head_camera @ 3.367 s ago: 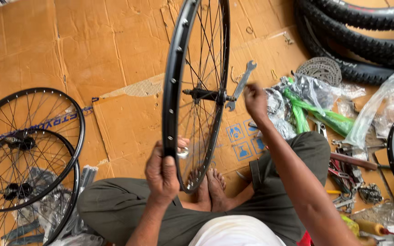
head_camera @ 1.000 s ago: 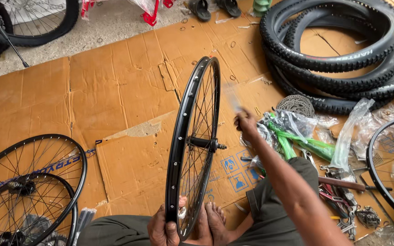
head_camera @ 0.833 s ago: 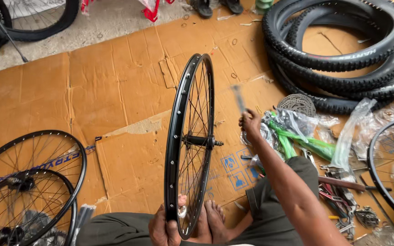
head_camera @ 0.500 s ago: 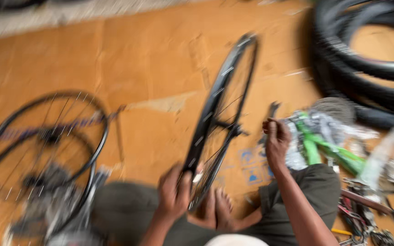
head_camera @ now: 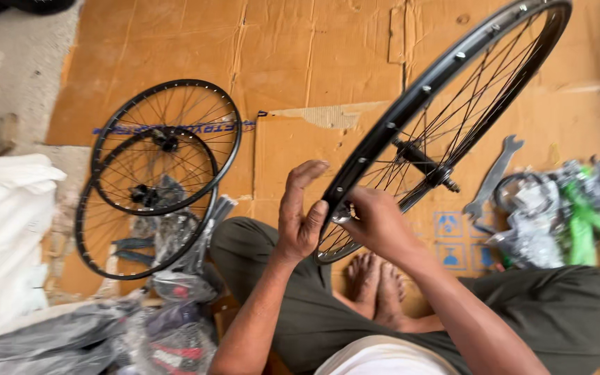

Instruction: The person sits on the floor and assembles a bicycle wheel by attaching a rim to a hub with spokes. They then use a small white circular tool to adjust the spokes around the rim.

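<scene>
Up close, we hold a black bicycle wheel (head_camera: 446, 104) tilted toward two o'clock, its top cut off by the frame. Our left hand (head_camera: 300, 215) rests open against the rim's lower end; our right hand (head_camera: 376, 222) pinches something small there, too hidden to name. At three o'clock a wrench (head_camera: 492, 179) lies on the cardboard (head_camera: 300, 55); the green parts (head_camera: 581, 222) beyond blur. Two wheels (head_camera: 157, 173) lie at nine o'clock.

Bare brown cardboard sheeting (head_camera: 175, 48) lies open beyond the grip. To its left, two stacked black spoked wheels (head_camera: 161, 167) block; to its right, a flat grey metal spanner (head_camera: 494, 177) and crumpled plastic-wrapped green parts (head_camera: 571, 215).
</scene>
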